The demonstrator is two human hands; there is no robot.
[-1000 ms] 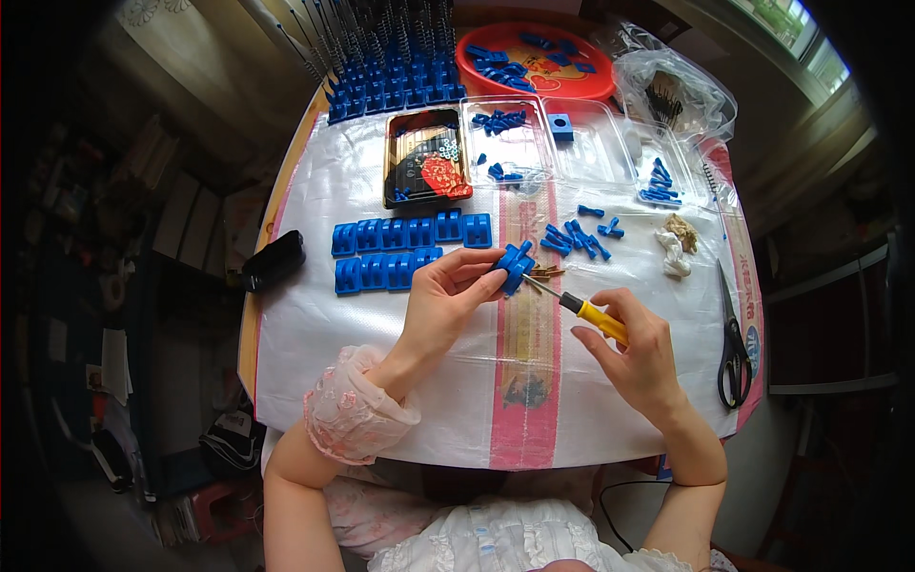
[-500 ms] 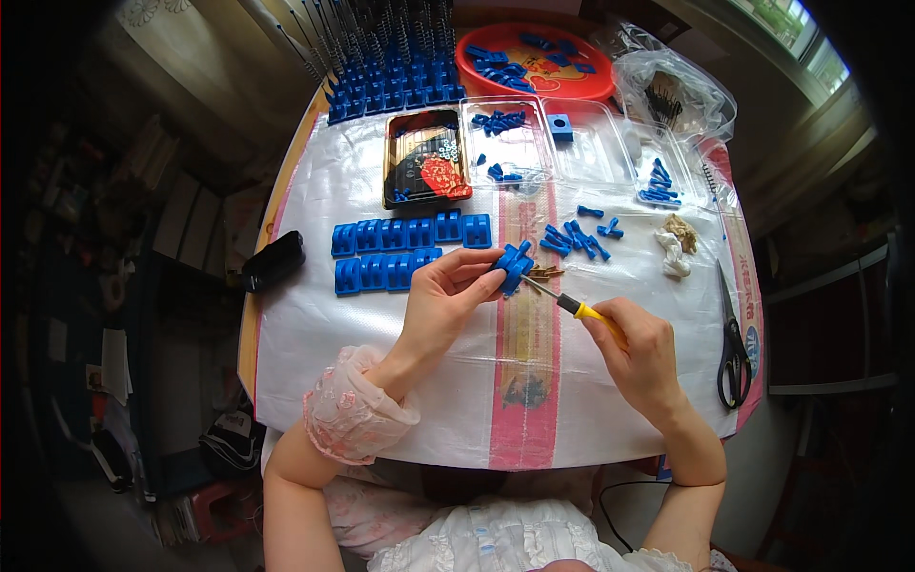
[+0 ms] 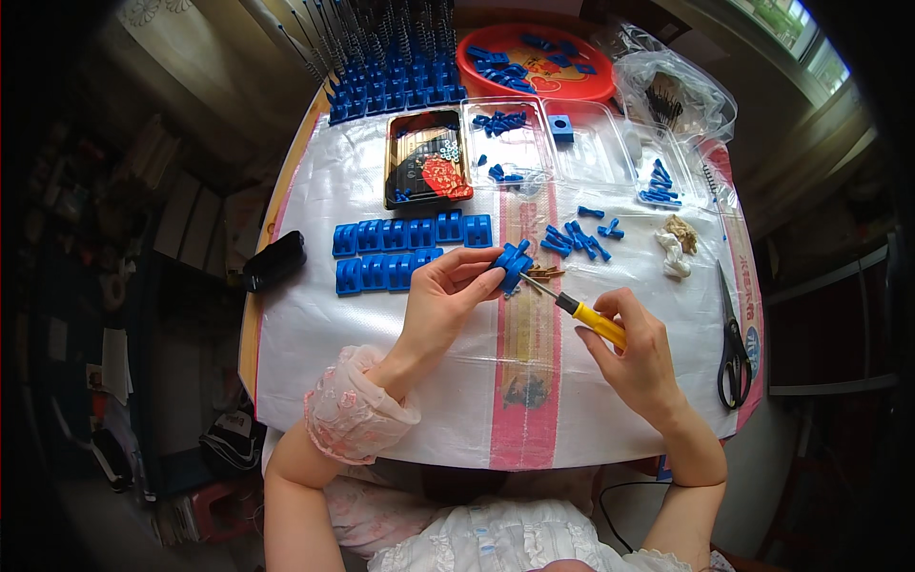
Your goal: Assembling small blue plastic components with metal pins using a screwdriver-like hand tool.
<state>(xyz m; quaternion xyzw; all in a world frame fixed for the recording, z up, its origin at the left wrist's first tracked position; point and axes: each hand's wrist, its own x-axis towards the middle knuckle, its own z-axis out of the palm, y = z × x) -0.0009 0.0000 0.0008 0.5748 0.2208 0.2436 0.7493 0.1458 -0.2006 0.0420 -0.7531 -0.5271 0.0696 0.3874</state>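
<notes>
Likely screwdriving: my left hand (image 3: 448, 291) pinches blue bracket (image 3: 516, 266), right hand (image 3: 643, 357) holds yellow-handled screwdriver (image 3: 599, 325) at its 4 o'clock; calls for steady twist.

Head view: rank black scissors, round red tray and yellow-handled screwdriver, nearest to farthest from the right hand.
1. Yellow-handled screwdriver: held in the right hand.
2. Black scissors: right of that hand.
3. Round red tray: far ahead, leftward.

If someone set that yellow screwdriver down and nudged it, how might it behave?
The screwdriver would probably stay stiff, since its thin shaft looks like straight metal. It may feel heavier toward the thick yellow handle. As that handle looks rounded, it might roll a little on the shiny white table cover.
</notes>
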